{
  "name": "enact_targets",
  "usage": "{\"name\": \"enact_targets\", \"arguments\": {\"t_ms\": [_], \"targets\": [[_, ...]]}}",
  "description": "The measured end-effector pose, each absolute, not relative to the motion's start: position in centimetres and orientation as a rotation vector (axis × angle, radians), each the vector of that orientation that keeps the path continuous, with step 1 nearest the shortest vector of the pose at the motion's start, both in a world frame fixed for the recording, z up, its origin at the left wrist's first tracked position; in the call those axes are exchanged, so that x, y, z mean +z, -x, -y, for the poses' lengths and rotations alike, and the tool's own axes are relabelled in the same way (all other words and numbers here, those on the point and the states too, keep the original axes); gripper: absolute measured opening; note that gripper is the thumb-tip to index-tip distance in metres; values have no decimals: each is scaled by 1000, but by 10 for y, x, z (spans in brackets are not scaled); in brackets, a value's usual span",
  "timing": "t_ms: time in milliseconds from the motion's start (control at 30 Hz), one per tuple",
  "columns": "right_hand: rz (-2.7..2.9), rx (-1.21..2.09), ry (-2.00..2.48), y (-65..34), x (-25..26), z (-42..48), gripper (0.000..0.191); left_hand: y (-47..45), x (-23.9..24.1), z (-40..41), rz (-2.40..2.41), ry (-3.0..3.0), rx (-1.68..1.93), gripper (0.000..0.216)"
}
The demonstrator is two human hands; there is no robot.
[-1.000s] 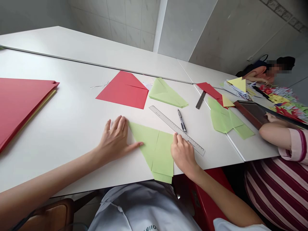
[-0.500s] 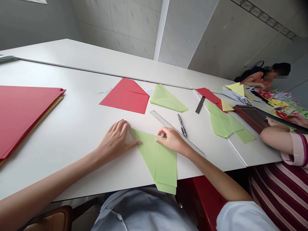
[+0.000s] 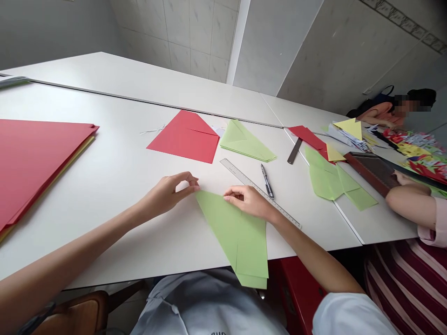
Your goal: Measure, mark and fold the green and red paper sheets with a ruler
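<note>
The green paper (image 3: 223, 228) lies at the near side of the worktop (image 3: 139, 251), its lower end overhanging the edge, toward the person's body. The left hand (image 3: 174, 188) has thumb and fingertips drawn together at its upper left corner; the right hand (image 3: 246, 201) seems to pinch the upper edge between thumb and bent fingers, probably so that edge stays straight and under control from two points. The paper looks flat, matt and folded, with a narrow layer showing at the bottom and a short slit-like line near it. Just beyond lie a clear ruler (image 3: 240, 176) and a pen (image 3: 267, 180), presumably within easy reach of the right hand; farther back, red paper (image 3: 190, 139) sits beside a green stack (image 3: 246, 145).
</note>
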State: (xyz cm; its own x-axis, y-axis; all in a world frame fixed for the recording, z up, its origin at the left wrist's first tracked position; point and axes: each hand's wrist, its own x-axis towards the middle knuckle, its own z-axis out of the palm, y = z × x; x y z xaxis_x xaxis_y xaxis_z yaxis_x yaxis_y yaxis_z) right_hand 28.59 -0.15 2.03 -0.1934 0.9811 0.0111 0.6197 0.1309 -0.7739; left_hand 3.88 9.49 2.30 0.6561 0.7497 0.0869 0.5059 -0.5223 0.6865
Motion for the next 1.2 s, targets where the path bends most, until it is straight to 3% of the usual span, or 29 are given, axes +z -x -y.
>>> {"name": "enact_targets", "arguments": {"t_ms": [400, 433, 533, 600, 667, 833, 1033, 1200], "targets": [[1960, 762, 1438, -279, 38, 11, 23, -49, 50, -82, -911, -2050, 274, 35], [1965, 728, 1440, -278, 39, 16, 29, -48, 49, -83, -937, -2020, 279, 35], [2072, 650, 1443, -271, 39, 36, 86, -46, 46, -86, -1002, -1942, 295, 36], [2228, 608, 1482, -266, 37, 49, 107, -45, 44, -88, -1013, -1906, 300, 36], [2361, 563, 1551, -263, 33, 57, 102, -45, 42, -90, -1009, -1882, 298, 38], [2409, 521, 1637, -263, 26, 61, 71, -46, 38, -93, -1003, -1854, 286, 40], [2363, 484, 1643, -260, 19, 62, 82, -44, 34, -95, -1003, -1844, 301, 39], [2306, 493, 1638, -259, 21, 65, 65, -44, 32, -95, -976, -1870, 318, 41]]}}
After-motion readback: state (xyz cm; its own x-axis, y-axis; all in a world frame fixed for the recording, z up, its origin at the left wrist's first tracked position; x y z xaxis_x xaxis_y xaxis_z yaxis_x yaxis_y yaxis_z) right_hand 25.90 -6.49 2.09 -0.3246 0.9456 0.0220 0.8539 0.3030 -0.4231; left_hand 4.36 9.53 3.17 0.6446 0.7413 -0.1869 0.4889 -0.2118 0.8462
